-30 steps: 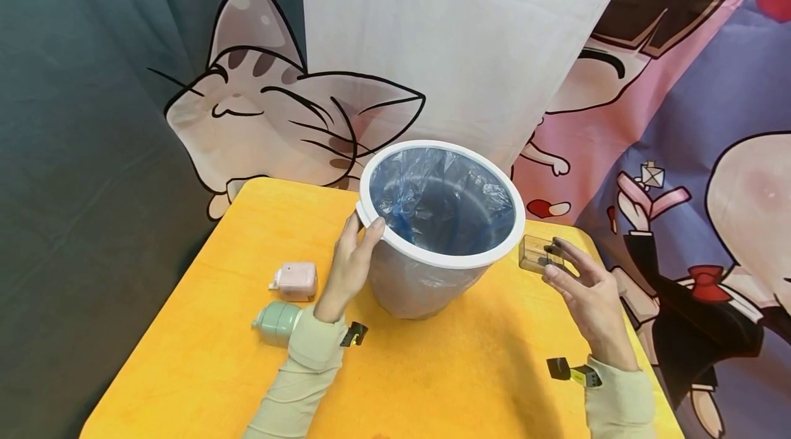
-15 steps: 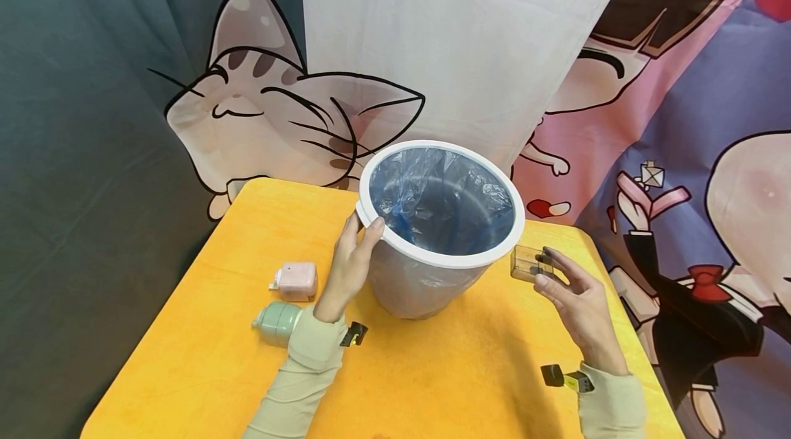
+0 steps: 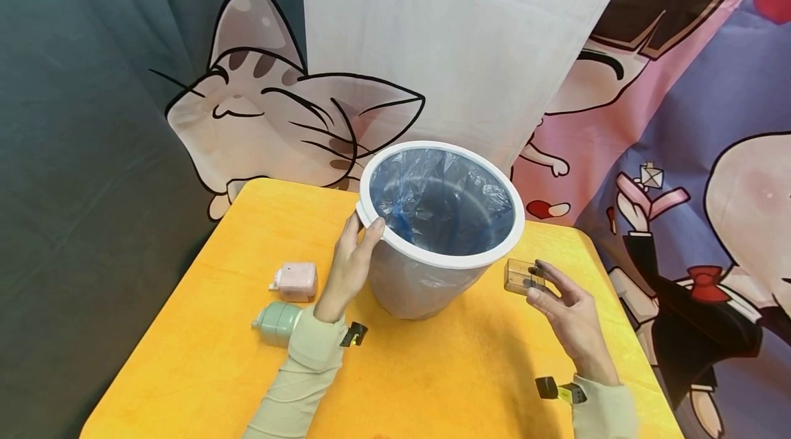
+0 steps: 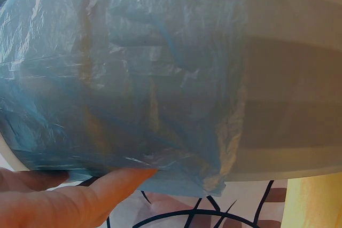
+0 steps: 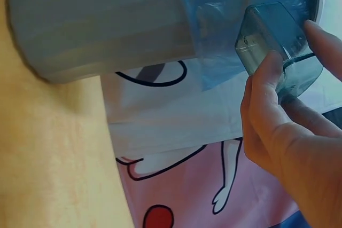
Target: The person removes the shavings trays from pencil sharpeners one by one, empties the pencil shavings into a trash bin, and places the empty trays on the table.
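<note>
A white-rimmed trash bin (image 3: pixel 435 260) with a thin bluish plastic liner (image 3: pixel 441 209) stands in the middle of the head view. My left hand (image 3: pixel 347 264) grips its near left rim; in the left wrist view the thumb (image 4: pixel 115 188) lies against the liner folded down outside. To the right of the bin, my right hand (image 3: pixel 571 319) pinches a small clear smoky box (image 3: pixel 519 277) between thumb and fingers. That box (image 5: pixel 272 30) looks hollow in the right wrist view and overlaps the bin's lined upper side there.
On the yellow tabletop (image 3: pixel 432 384), left of the bin, lie a pink bottle-shaped container (image 3: pixel 296 281) and a green one (image 3: pixel 278 322), partly behind the left sleeve. A cartoon-printed curtain (image 3: pixel 469 34) hangs close behind the table.
My right hand has shifted left and slightly toward me, carrying the clear box nearer the bin's side. The left hand and the bin have stayed in place.
</note>
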Motion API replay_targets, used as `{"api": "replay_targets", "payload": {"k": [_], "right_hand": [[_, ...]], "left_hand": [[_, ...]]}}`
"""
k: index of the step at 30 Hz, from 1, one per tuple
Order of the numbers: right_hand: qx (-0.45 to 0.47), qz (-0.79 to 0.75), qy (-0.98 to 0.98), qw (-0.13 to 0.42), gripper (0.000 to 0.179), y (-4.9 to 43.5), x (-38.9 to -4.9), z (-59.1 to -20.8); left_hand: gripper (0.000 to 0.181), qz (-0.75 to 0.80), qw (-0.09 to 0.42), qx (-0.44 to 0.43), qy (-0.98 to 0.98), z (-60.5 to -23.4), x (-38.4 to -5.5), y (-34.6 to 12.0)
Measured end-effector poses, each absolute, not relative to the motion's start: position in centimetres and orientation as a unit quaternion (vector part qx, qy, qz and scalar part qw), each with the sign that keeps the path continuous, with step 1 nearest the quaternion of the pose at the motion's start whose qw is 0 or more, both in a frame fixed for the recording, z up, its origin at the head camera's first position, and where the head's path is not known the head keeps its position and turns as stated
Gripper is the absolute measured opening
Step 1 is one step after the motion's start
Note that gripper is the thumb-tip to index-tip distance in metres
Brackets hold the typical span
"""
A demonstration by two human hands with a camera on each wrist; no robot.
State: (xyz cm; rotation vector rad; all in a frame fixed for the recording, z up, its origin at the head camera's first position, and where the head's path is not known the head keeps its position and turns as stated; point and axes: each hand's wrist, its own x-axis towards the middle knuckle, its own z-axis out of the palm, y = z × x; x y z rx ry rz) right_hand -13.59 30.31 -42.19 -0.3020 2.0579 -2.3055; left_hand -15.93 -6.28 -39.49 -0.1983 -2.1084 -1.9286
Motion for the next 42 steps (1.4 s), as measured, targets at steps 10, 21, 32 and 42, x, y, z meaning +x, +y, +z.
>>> {"api": "replay_targets", "payload": {"k": [10,21,32,42], "right_hand": [[-0.088,-0.733,0.673,0.039,0.055,29.9,-13.1,-43.8],[-0.066,-0.725,0.683,0.056,0.055,29.1,-12.7,-45.9],[-0.051,-0.741,0.665,0.080,0.058,28.0,-11.8,-48.5],[-0.038,-0.745,0.659,0.101,0.061,27.2,-11.5,-49.6]], "left_hand": [[0.060,-0.666,0.145,-0.070,-0.729,-39.6,-16.0,-6.3],[0.058,-0.666,0.133,-0.068,-0.731,-38.3,-15.1,-6.2],[0.058,-0.665,0.125,-0.066,-0.734,-36.2,-13.9,-6.1],[0.059,-0.663,0.126,-0.066,-0.735,-36.3,-14.0,-6.1]]}}
